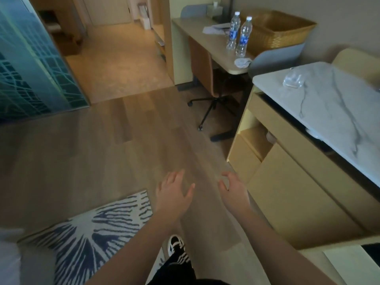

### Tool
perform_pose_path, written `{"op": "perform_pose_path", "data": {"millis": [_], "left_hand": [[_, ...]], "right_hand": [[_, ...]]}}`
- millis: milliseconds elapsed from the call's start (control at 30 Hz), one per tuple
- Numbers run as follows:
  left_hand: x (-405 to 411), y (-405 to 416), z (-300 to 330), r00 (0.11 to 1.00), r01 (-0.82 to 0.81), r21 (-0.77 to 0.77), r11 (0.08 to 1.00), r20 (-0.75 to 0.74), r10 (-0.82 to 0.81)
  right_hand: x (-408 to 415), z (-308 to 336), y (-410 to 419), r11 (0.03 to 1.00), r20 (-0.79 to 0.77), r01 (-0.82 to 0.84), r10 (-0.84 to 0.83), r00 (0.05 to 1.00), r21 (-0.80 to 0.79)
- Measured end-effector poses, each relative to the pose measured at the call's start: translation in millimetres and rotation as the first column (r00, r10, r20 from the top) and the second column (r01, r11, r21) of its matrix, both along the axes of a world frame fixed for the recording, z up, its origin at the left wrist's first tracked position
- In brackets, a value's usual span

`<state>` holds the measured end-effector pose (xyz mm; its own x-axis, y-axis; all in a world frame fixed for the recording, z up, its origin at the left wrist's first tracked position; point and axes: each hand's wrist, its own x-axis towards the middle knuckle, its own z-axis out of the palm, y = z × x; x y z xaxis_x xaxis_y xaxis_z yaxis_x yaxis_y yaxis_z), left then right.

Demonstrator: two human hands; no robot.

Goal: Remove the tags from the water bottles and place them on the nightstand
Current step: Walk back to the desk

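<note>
Two clear water bottles with blue labels and white caps stand upright side by side on the desk (218, 52) at the upper right: the left bottle (233, 30) and the right bottle (244, 37). Tags on them cannot be made out at this distance. My left hand (174, 194) and my right hand (232, 191) hang over the wooden floor in the lower middle, far from the bottles. Both hands hold nothing, with fingers apart; the right hand's fingers are loosely curled.
A woven basket (277, 29) sits behind the bottles, with crumpled white paper (242, 62) on the desk. An office chair (205, 75) is tucked under the desk. A marble-topped cabinet (333, 112) with a clear plastic item (293, 80) stands on the right. A patterned rug (92, 233) lies at lower left.
</note>
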<state>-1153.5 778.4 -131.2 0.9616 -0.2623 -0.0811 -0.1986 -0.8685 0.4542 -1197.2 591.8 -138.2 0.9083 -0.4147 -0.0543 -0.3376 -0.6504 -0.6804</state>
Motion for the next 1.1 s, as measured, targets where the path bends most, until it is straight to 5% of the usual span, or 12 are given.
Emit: {"op": "perform_pose_path", "data": {"millis": [500, 1100], "left_hand": [[333.8, -61.0, 36.9, 0.996, 0.059, -0.091, 0.994, 0.073, -0.052], [728.8, -262.5, 44.9, 0.979, 0.186, -0.129, 0.974, 0.107, -0.173]], "right_hand": [[317.9, 29.8, -58.3, 0.989, 0.09, 0.147, -0.147, 0.985, 0.006], [682.9, 58.5, -240.5, 0.955, 0.098, 0.29, -0.295, 0.951, 0.056]]}}
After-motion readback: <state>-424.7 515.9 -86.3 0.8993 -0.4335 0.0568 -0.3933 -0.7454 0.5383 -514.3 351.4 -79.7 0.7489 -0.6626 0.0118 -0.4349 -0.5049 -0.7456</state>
